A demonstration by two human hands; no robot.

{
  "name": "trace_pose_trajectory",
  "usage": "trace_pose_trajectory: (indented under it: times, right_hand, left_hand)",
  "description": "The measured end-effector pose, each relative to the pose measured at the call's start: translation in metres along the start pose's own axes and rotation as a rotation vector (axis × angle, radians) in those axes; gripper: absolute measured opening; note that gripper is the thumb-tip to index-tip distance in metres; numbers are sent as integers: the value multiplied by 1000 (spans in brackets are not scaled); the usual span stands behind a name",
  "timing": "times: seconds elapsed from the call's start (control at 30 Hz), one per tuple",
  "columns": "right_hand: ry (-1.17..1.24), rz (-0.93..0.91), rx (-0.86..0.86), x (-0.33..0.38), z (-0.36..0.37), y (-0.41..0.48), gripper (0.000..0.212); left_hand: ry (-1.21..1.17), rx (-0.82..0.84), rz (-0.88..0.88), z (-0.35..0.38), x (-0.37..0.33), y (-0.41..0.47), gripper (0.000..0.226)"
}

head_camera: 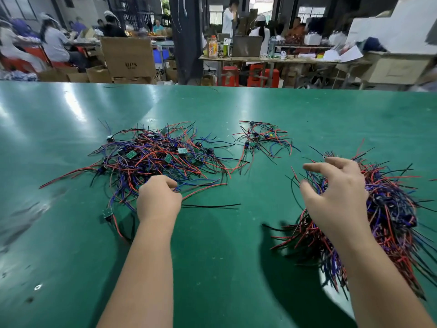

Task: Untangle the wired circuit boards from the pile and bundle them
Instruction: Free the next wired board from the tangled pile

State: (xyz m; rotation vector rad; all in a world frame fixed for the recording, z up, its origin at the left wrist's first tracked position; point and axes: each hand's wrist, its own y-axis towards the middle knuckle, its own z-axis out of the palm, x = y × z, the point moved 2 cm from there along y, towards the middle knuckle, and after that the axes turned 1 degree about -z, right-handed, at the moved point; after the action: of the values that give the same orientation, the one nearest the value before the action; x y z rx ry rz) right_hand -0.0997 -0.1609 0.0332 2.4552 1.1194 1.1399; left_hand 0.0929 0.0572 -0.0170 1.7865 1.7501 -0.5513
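Left forearm bare, reaching forward from lower centre. Left hand point(159, 198) back up, fingers curled under, tips closed on wires point(203, 191). Right forearm bare, angled in from lower right. Right hand point(338, 192) palm down, fingers spread and loosely bent, thumb out to the left, holding nothing.

Assembly workshop, factory floor. Workers point(54, 41) in caps are sitting at tables far left; others are standing by a cluttered bench point(267, 59) far right, red stools point(262, 78) standing beneath it. Cardboard boxes point(128, 56) are piling on the floor. Loose wired circuit boards point(160, 157) are lying heaped on a wide green counter point(236, 256).
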Motion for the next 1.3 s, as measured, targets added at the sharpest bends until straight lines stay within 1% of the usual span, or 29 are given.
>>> trace_pose_trajectory:
  times: [0.07,0.13,0.23,0.3,0.37,0.47,0.57,0.67,0.7,0.73,0.77,0.83,0.87,0.97,1.07,1.13,1.17,1.23,1.3]
  right_hand:
    - [61,-35,-16,1,1,-1,23]
    - [162,-62,-51,4,1,-2,21]
    - [302,-50,-80,5,0,-2,25]
    - [398,-18,-81,3,2,-1,26]
    - [510,28,-68,0,3,0,24]
    - [747,87,4,3,7,1,27]
    - [909,110,148,9,9,-1,28]
    - [888,73,465,16,16,-8,22]
    - [877,65,553,18,19,-12,24]
    - [886,65,604,21,23,-15,29]
    - [917,70,621,24,26,-17,34]
    - [1030,82,589,29,30,-19,40]
    - [1081,85,557,30,31,-20,37]
    - [1157,108,468,29,32,-19,19]
    - [1245,171,438,24,33,-17,19]
    - [1320,239,482,22,34,-15,25]
    - [1344,256,519,21,34,-15,25]
    - [1355,257,551,22,34,-16,17]
    - [1345,282,498,22,33,-15,11]
  left_hand:
    - [-187,-79,82,-2,-7,-3,20]
    - [-474,-105,160,-3,-16,-5,17]
    - [-925,-151,168,-7,-27,-10,22]
    - [-1100,-174,156,-10,-32,-12,21]
    - [-1276,-107,141,-12,-38,-16,19]
    - [-1446,98,91,-13,-51,-24,14]
    - [-1480,241,73,-11,-61,-35,9]
    - [-1461,303,52,-5,-69,-45,6]
    - [-1459,323,44,-2,-71,-48,7]
    - [-1455,347,43,0,-73,-51,6]
    - [-1443,371,52,2,-75,-53,5]
    - [-1378,413,102,4,-78,-59,8]
    - [-1338,432,134,6,-79,-62,9]
    - [-1243,502,241,10,-82,-72,12]
    - [-1203,573,320,14,-85,-80,17]
    - [-1214,619,327,16,-86,-83,21]
    - [-1213,637,322,16,-87,-84,22]
    - [-1206,674,274,19,-88,-84,22]
    - [-1206,723,185,20,-87,-82,25]
